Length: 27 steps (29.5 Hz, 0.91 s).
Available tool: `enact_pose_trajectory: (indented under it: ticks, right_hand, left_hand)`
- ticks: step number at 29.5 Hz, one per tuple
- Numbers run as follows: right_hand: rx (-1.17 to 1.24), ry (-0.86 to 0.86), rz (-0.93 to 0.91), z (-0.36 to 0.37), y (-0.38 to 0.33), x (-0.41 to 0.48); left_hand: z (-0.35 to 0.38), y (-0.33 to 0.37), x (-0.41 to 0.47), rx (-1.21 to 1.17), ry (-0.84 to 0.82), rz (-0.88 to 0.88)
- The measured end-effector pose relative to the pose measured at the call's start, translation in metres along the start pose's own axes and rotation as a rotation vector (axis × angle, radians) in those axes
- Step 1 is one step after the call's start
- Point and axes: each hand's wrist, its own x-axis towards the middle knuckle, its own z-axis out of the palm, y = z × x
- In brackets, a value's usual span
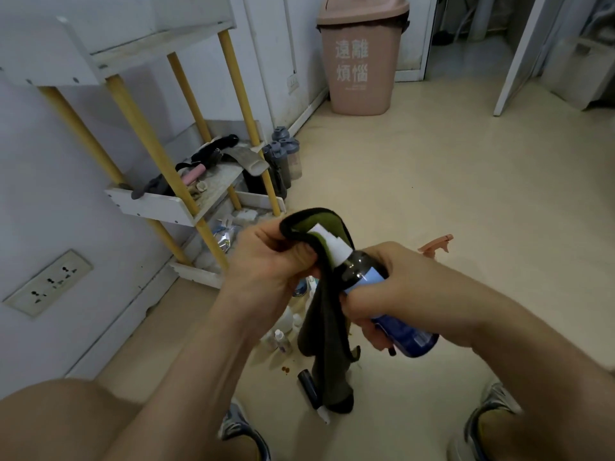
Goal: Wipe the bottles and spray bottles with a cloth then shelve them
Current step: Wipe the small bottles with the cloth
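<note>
My right hand (392, 287) grips a dark spray bottle (404, 331) with a blue label and a white spray head, held tilted up to the left. My left hand (266, 257) holds an olive-green cloth (324, 327) folded over the white spray head; the rest of the cloth hangs down toward the floor. Several small bottles (281, 331) stand on the floor beneath my hands. A dark bottle (311, 390) lies on the floor behind the hanging cloth. A pink trigger sprayer (437, 246) pokes out behind my right hand.
A white shelf unit (159, 204) with yellow posts stands on the left against the wall, its middle tier holding odd items. Grey bottles (284, 154) stand beside it. A pink bin (361, 54) is at the back. A wall socket (48, 282) is low left.
</note>
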Motion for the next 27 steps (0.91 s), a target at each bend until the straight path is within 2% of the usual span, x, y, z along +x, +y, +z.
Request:
enact_pose_trajectory:
  ticks: [2,4,6,8,11,14,16,18,20,21,22,24,27]
  right_hand:
    - [-0.214,0.29,-0.05,0.011,-0.002,0.002]
    - [-0.517,0.529,-0.13,0.023,0.001,0.006]
    - [-0.735,0.658,-0.182,0.027,0.007,0.01]
    - [-0.836,0.714,-0.228,0.025,0.01,0.011]
    - [-0.872,0.707,-0.305,0.027,0.01,0.011]
    - [-0.76,0.58,-0.315,0.03,0.01,0.01]
    - [-0.545,0.404,-0.276,0.024,0.007,0.01]
    - [-0.281,0.143,-0.195,0.015,0.004,0.006]
    - [-0.029,-0.109,-0.155,0.008,0.001,0.001]
    - [0.057,-0.165,-0.155,0.006,-0.001,0.0]
    - [0.103,-0.158,-0.156,0.006,-0.002,0.001]
    - [0.027,0.035,-0.156,0.01,-0.002,0.005]
    - [-0.482,0.467,-0.184,0.018,0.002,0.013]
  left_hand:
    - [0.01,-0.006,-0.001,-0.057,0.158,-0.052]
    - [0.016,-0.008,-0.003,0.0,0.274,-0.06]
    - [0.019,-0.002,-0.006,0.104,0.297,-0.053]
    - [0.021,0.006,-0.007,0.23,0.242,-0.054]
    - [0.023,0.01,-0.007,0.329,0.16,-0.078]
    - [0.012,0.014,-0.001,0.235,0.023,-0.142]
    - [-0.003,0.017,0.002,0.253,-0.134,-0.143]
    - [-0.012,0.02,0.002,0.277,-0.237,-0.11]
    - [-0.014,0.019,0.0,0.258,-0.252,-0.076]
    - [-0.012,0.017,-0.002,0.257,-0.233,-0.057]
    - [-0.01,0.015,-0.002,0.271,-0.19,-0.041]
    - [-0.004,0.012,-0.002,0.324,-0.07,-0.04]
    - [0.005,0.01,-0.004,0.421,0.035,-0.07]
